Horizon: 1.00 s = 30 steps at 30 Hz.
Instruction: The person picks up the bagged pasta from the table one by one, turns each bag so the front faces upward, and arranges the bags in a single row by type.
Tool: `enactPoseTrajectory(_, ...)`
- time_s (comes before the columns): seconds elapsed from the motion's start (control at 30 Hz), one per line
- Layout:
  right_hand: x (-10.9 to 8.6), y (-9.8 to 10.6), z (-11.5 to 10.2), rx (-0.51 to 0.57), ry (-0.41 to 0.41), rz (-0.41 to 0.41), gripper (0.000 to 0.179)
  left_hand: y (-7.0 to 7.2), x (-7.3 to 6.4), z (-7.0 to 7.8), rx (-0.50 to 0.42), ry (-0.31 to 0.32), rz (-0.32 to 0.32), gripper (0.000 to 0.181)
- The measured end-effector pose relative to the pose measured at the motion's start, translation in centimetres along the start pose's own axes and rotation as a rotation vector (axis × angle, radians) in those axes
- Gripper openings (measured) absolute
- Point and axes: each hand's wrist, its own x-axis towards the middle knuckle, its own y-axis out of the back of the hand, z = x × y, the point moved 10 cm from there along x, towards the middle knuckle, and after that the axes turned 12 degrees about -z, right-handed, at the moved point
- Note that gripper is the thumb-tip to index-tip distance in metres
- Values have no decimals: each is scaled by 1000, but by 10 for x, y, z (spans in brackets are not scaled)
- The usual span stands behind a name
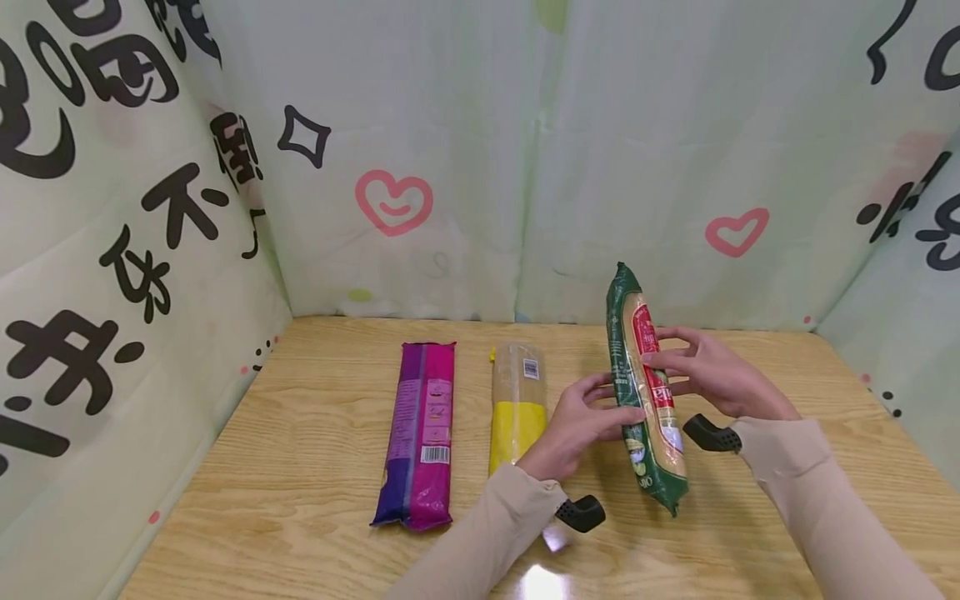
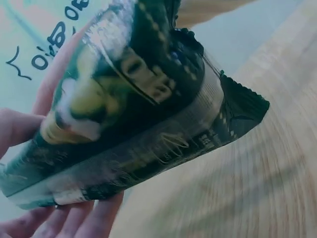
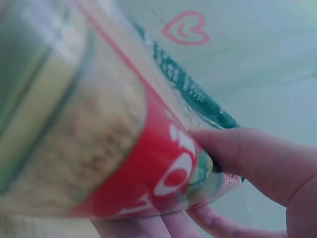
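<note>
While both of my hands are raised over the wooden table [image 1: 315, 467], I hold the green spaghetti pack [image 1: 647, 392] between them, clear of the tabletop, toward three o'clock of the table's middle. My left hand [image 1: 577, 425] curls round its lower half from the nine o'clock side, thumb across the front; my right hand [image 1: 712, 375] pinches its red label from the three o'clock side. The pack stands steeply tilted, its sealed top pointing to twelve o'clock. At nine o'clock of my left hand lies a yellow pasta pack [image 1: 516, 404] flat on the table, and further that way a purple pasta pack [image 1: 420, 433], both lengthwise and apart.
</note>
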Motion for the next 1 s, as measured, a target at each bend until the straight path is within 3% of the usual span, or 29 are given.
enactPoseTrajectory(0.2,-3,3,-7,-19,6,44,74,6,-7,12,63,-43,90,52)
enactPoseTrajectory(0.33,-4,4,-10,-7,23,54,73,8,-15,25,162,-83,165,55)
enactPoseTrajectory(0.6,-6,6,-15,7,38,80,75,3,-27,39,366,-58,287,64)
enactPoseTrajectory(0.8,-7,6,-17,-8,32,104,76,-5,-27,34,432,16,282,75)
enactPoseTrajectory(1.0,-4,2,-19,-13,37,113,75,-13,-26,31,485,44,257,76)
